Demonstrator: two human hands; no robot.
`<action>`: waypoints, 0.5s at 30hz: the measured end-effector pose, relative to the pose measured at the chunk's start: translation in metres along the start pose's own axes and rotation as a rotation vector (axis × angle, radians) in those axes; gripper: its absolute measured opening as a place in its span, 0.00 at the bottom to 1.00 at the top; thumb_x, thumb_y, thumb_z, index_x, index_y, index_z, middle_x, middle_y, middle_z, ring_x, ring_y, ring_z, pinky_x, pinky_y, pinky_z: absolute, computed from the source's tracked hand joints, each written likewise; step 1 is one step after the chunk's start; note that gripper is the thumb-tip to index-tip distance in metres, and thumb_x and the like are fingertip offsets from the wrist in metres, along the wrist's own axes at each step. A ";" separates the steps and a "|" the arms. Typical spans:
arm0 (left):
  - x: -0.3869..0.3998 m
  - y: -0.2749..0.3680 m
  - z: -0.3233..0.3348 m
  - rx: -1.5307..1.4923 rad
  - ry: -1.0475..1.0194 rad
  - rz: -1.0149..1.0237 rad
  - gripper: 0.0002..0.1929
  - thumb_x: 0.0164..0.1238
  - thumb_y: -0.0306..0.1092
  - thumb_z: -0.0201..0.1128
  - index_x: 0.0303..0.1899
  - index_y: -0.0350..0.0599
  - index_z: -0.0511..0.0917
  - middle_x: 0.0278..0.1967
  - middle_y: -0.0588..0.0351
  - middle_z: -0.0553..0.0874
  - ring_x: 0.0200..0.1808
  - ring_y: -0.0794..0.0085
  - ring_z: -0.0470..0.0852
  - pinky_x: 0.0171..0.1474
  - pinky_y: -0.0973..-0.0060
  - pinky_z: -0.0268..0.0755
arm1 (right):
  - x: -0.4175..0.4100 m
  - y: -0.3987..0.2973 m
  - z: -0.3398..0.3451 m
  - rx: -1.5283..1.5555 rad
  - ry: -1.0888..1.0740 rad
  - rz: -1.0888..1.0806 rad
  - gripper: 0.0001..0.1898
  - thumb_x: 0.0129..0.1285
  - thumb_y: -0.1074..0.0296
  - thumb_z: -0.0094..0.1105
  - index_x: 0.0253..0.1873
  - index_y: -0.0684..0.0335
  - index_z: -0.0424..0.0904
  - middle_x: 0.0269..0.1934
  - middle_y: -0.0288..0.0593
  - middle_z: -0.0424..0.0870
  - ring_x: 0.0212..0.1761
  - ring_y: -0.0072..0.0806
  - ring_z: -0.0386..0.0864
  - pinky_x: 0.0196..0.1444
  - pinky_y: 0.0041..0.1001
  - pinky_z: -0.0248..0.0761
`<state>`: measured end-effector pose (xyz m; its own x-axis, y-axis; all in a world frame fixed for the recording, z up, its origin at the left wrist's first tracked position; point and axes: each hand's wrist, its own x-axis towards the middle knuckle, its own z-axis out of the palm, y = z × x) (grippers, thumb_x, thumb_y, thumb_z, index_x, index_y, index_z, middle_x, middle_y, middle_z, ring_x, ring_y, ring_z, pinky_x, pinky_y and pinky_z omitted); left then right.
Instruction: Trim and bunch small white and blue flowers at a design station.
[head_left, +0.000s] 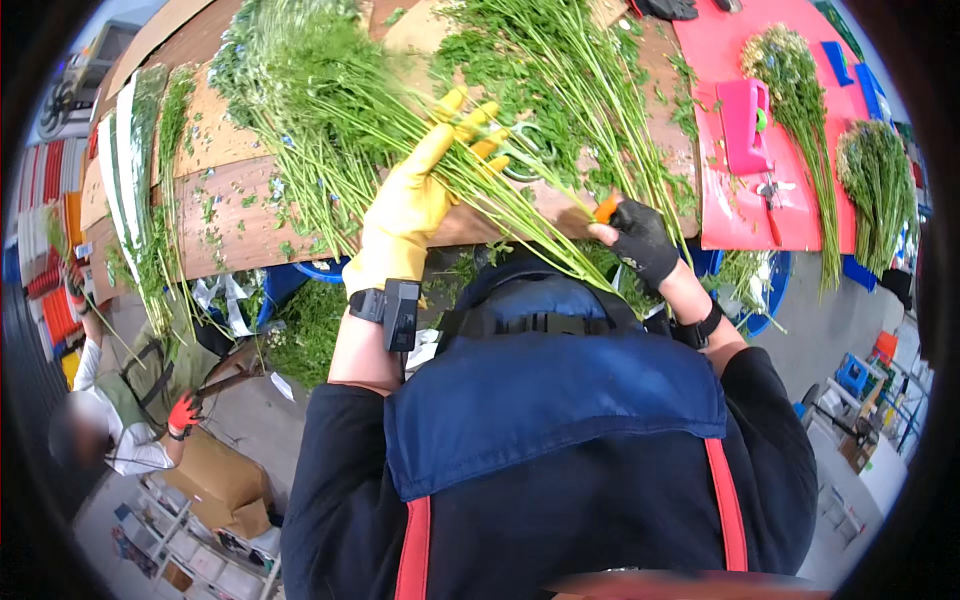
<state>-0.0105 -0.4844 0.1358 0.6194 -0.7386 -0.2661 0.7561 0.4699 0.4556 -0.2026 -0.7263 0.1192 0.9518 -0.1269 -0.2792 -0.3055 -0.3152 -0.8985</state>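
My left hand (416, 199), in a yellow glove, is under a bunch of long green flower stems (487, 187). The thumb lies over the stems and the fingers show beyond them, spread. The bunch's leafy tops point to the upper left, its cut ends toward my body. To its right, my right hand (637, 236), in a black fingerless glove with an orange piece at a finger, pinches a stem at the thumb. Green-handled scissors (529, 154) lie partly hidden behind the bunch. More long stems (592, 82) rest on the table beyond my right hand.
Cut leaves litter the wooden table (240, 217). On the red mat (799, 217) are a pink holder (744, 127), red-handled pruners (771, 202) and two tied bunches. Blue bins (776, 289) of cuttings stand below the edge. A co-worker (127, 420) handles stems at the left.
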 end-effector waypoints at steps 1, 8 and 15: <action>0.001 0.000 0.002 0.026 -0.012 -0.003 0.28 0.74 0.41 0.56 0.71 0.45 0.61 0.65 0.43 0.71 0.65 0.46 0.72 0.66 0.50 0.69 | -0.003 -0.005 -0.001 -0.003 -0.101 0.113 0.11 0.61 0.65 0.67 0.41 0.65 0.78 0.27 0.34 0.74 0.28 0.19 0.70 0.33 0.24 0.67; 0.022 0.007 0.000 0.146 0.157 -0.022 0.26 0.73 0.40 0.59 0.67 0.39 0.67 0.60 0.40 0.75 0.57 0.49 0.79 0.54 0.54 0.79 | 0.000 0.009 0.002 -0.020 -0.408 0.103 0.25 0.65 0.43 0.59 0.45 0.65 0.81 0.30 0.44 0.80 0.36 0.29 0.78 0.41 0.32 0.70; 0.028 0.021 -0.011 0.114 0.051 -0.016 0.28 0.69 0.37 0.62 0.68 0.42 0.64 0.63 0.42 0.71 0.65 0.42 0.70 0.56 0.44 0.77 | -0.006 -0.024 -0.008 0.192 -0.311 0.200 0.16 0.63 0.55 0.64 0.41 0.64 0.83 0.31 0.35 0.82 0.34 0.19 0.75 0.38 0.25 0.67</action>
<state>0.0252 -0.4900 0.1288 0.6195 -0.7186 -0.3159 0.7389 0.3980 0.5438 -0.2014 -0.7256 0.1454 0.8455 0.1316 -0.5175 -0.5030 -0.1286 -0.8546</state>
